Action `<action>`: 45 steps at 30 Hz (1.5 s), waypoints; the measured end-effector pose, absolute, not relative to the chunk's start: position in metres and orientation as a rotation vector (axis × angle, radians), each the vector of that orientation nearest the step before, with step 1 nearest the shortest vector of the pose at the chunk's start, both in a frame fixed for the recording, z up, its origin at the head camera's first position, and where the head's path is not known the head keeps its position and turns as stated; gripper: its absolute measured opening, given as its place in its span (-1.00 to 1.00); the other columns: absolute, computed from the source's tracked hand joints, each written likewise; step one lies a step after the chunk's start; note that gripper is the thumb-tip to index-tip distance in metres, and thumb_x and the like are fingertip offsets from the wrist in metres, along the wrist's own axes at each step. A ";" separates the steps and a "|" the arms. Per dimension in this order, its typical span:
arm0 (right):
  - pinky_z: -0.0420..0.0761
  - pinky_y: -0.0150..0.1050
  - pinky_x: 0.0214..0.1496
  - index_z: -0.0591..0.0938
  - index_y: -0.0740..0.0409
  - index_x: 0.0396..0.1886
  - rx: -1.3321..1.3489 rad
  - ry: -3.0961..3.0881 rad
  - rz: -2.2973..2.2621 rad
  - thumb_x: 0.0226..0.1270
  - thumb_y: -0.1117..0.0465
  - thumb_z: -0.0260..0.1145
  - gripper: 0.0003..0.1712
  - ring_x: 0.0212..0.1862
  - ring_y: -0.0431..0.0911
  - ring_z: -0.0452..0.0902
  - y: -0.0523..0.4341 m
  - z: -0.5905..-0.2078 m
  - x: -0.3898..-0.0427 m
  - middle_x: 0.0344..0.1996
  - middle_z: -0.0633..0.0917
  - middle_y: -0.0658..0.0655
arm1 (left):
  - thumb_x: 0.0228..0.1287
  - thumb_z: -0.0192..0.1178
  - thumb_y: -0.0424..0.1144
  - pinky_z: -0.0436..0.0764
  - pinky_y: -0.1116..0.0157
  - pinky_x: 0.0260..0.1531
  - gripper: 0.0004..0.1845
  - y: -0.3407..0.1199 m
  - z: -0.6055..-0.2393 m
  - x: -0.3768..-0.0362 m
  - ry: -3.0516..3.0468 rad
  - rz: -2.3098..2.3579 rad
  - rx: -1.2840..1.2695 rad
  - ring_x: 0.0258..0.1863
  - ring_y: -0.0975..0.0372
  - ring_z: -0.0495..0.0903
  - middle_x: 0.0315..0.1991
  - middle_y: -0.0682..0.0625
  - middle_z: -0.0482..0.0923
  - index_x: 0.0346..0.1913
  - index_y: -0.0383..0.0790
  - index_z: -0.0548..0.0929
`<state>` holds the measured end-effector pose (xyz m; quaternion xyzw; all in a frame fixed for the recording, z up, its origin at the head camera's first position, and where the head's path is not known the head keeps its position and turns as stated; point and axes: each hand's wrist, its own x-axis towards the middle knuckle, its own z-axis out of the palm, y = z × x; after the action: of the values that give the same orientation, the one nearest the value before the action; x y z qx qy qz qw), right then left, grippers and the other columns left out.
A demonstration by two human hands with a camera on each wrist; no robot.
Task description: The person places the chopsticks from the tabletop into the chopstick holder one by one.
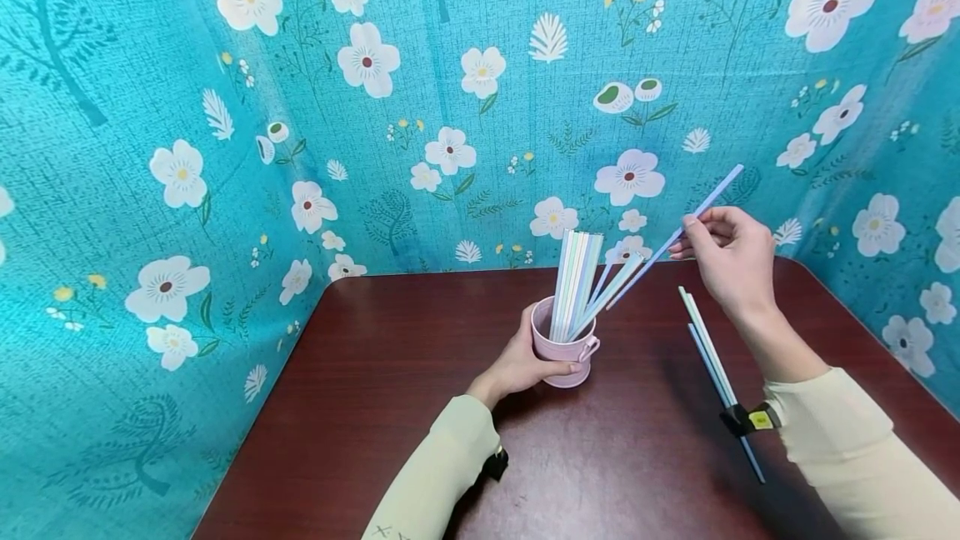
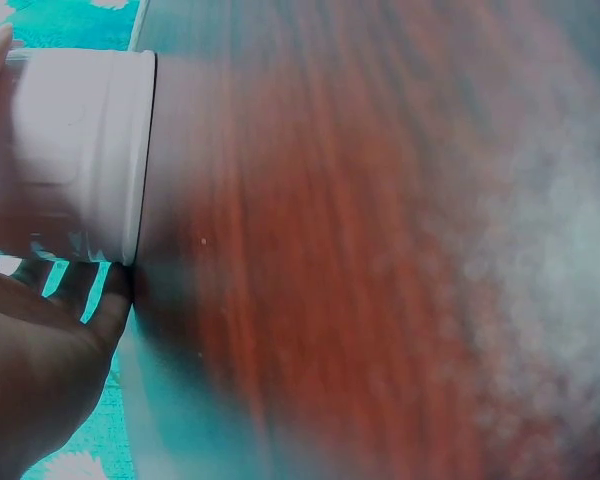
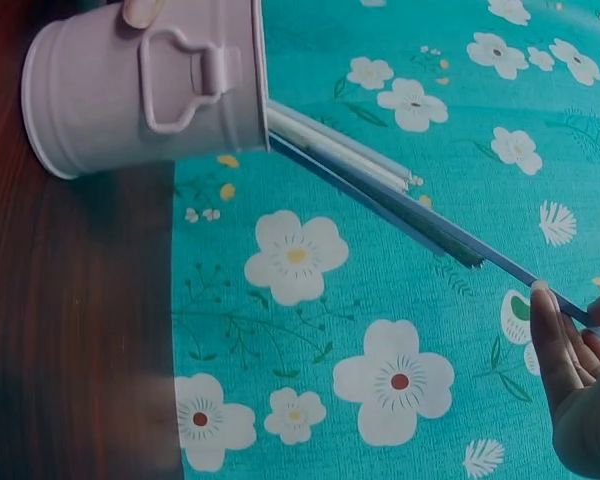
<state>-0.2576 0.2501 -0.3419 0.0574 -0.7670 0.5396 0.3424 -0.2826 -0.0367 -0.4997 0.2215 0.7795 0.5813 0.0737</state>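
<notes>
My left hand [image 1: 522,367] grips a small pink metal bucket [image 1: 557,351] from its left side, thumb across the front. A bundle of thin pastel sticks [image 1: 576,282] leans in the bucket, with a few more tilted to the right. Up at the right, my right hand [image 1: 737,261] pinches one blue-violet stick [image 1: 651,263] between thumb and fingers. That stick slants down toward the bucket, its lower end near the right rim. The right wrist view shows the same stick [image 3: 480,255] overlapping others that jut from the bucket [image 3: 100,90], whose small side handle faces the camera.
On the dark red wooden table [image 1: 390,340], a few loose sticks [image 1: 707,346], whitish and blue, lie to the right, partly behind my right wrist's strap. A turquoise flowered cloth [image 1: 465,207] hangs behind the table and along both sides.
</notes>
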 end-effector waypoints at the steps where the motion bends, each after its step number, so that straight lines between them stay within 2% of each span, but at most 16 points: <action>1: 0.66 -0.49 -0.31 0.60 0.35 -0.13 0.153 -1.988 1.406 0.48 0.22 0.32 -0.78 -0.48 -0.31 0.72 0.249 -0.342 -0.258 -0.45 0.75 -0.09 | -0.06 0.67 -0.19 0.32 0.15 0.39 0.19 -0.037 -0.500 -0.283 2.341 1.744 0.668 0.31 0.30 0.39 0.37 0.20 0.37 0.53 0.28 0.07; 11: 0.66 -0.48 -0.28 0.61 0.42 -0.14 0.212 -1.947 1.393 0.46 0.27 0.34 -0.77 -0.45 -0.31 0.73 0.238 -0.342 -0.257 -0.40 0.76 0.03 | -0.07 0.68 -0.19 0.33 0.20 0.37 0.19 -0.038 -0.497 -0.282 2.348 1.734 0.673 0.29 0.32 0.41 0.35 0.21 0.37 0.50 0.41 0.06; 14: 0.61 -0.53 -0.39 0.64 0.40 -0.16 0.211 -1.977 1.355 0.44 0.26 0.35 -0.78 -0.44 -0.32 0.73 0.235 -0.342 -0.256 -0.41 0.78 0.06 | -0.07 0.68 -0.18 0.33 0.21 0.37 0.20 -0.038 -0.497 -0.282 2.354 1.725 0.671 0.29 0.33 0.41 0.35 0.21 0.37 0.50 0.41 0.05; 18: 0.55 -0.52 -0.48 0.65 0.39 -0.20 0.259 -2.024 1.308 0.43 0.27 0.36 -0.81 -0.45 -0.31 0.73 0.230 -0.344 -0.253 -0.40 0.78 0.25 | -0.07 0.68 -0.19 0.32 0.21 0.37 0.20 -0.038 -0.497 -0.281 2.356 1.722 0.671 0.29 0.33 0.40 0.36 0.21 0.37 0.51 0.39 0.05; 21: 0.59 -0.53 -0.39 0.65 0.40 -0.21 0.304 -2.055 1.287 0.43 0.31 0.36 -0.83 -0.44 -0.29 0.73 0.226 -0.345 -0.252 -0.38 0.76 0.37 | -0.07 0.68 -0.19 0.32 0.22 0.37 0.20 -0.038 -0.497 -0.282 2.352 1.728 0.671 0.29 0.33 0.40 0.36 0.21 0.37 0.51 0.38 0.05; 24: 0.60 -0.56 -0.31 0.67 0.37 -0.21 0.330 -2.101 1.258 0.42 0.30 0.37 -0.85 -0.43 -0.30 0.72 0.222 -0.347 -0.251 -0.37 0.77 0.36 | -0.08 0.68 -0.20 0.32 0.21 0.37 0.21 -0.038 -0.496 -0.282 2.344 1.741 0.671 0.30 0.33 0.40 0.36 0.22 0.37 0.52 0.35 0.06; 29: 0.55 -0.58 -0.34 0.68 0.31 -0.24 0.371 -2.173 1.214 0.41 0.27 0.40 -0.85 -0.45 -0.39 0.69 0.214 -0.349 -0.249 -0.39 0.79 0.29 | -0.09 0.69 -0.20 0.31 0.20 0.38 0.20 -0.037 -0.497 -0.282 2.335 1.758 0.672 0.31 0.33 0.39 0.35 0.22 0.38 0.52 0.31 0.08; 33: 0.51 -0.51 -0.46 0.68 0.26 -0.27 0.403 -2.233 1.141 0.42 0.27 0.39 -0.88 -0.56 -0.36 0.62 0.208 -0.355 -0.249 -0.49 0.76 0.21 | -0.10 0.69 -0.18 0.31 0.20 0.38 0.19 -0.037 -0.499 -0.283 2.340 1.748 0.655 0.30 0.34 0.39 0.35 0.23 0.38 0.49 0.39 0.09; 36: 0.45 -0.44 -0.52 0.69 0.20 -0.30 0.410 -2.270 1.064 0.42 0.24 0.39 -0.89 -0.60 -0.27 0.56 0.202 -0.359 -0.250 -0.56 0.73 0.11 | -0.10 0.69 -0.20 0.31 0.20 0.38 0.20 -0.037 -0.500 -0.283 2.337 1.753 0.666 0.31 0.32 0.40 0.35 0.21 0.39 0.50 0.35 0.09; 41: 0.37 -0.41 -0.45 0.73 0.18 -0.34 0.399 -2.290 0.982 0.37 0.26 0.41 -0.91 -0.53 -0.17 0.48 0.194 -0.366 -0.252 -0.57 0.69 0.04 | -0.08 0.68 -0.22 0.31 0.20 0.38 0.19 -0.037 -0.500 -0.284 2.332 1.755 0.683 0.30 0.31 0.41 0.35 0.19 0.39 0.51 0.32 0.08; 45: 0.36 -0.36 -0.47 0.75 0.14 -0.38 0.383 -2.327 0.969 0.35 0.25 0.42 -0.90 -0.53 -0.16 0.44 0.188 -0.372 -0.253 -0.60 0.66 0.00 | -0.08 0.68 -0.20 0.32 0.21 0.38 0.19 -0.038 -0.499 -0.283 2.326 1.760 0.681 0.30 0.32 0.41 0.35 0.20 0.39 0.51 0.31 0.08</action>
<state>-0.2526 0.1877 -0.3717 0.1436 -0.8730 0.3635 0.2918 -0.2834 -0.0377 -0.4986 0.2266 0.7745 0.5860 0.0733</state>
